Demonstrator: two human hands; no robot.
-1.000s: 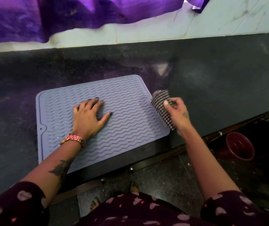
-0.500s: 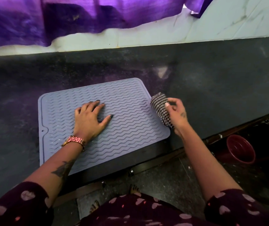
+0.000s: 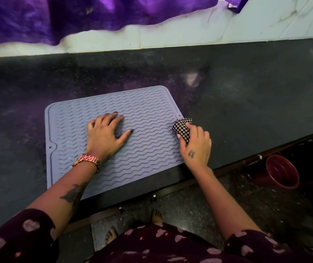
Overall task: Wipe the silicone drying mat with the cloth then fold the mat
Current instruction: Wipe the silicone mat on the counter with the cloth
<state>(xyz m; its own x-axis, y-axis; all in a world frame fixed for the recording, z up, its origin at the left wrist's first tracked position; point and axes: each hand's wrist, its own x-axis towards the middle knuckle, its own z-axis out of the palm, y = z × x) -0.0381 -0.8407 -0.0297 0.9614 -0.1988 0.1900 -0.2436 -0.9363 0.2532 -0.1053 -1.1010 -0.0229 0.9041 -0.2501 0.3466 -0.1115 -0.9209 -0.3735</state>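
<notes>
The grey mat (image 3: 144,118) lay flat on the dark counter (image 3: 256,92), near its front edge. The left hand (image 3: 105,136) pressed on it with fingers spread, while the right hand (image 3: 196,146) gripped the bunched cloth (image 3: 182,126) (black-and-white check) at the mat's right edge.

Flat ribbed mat (image 3: 148,149); bunched checkered cloth (image 3: 182,128).

Home kitchen. Dark polished stone tabletop (image 3: 246,95) against pale tiled wall (image 3: 189,35); purple cloth (image 3: 57,18) hanging at far left. Ridged silicone drying mat (image 3: 152,114) lies on tabletop. Speckled stone floor (image 3: 189,211) below, maroon bucket (image 3: 282,171) near right.
</notes>
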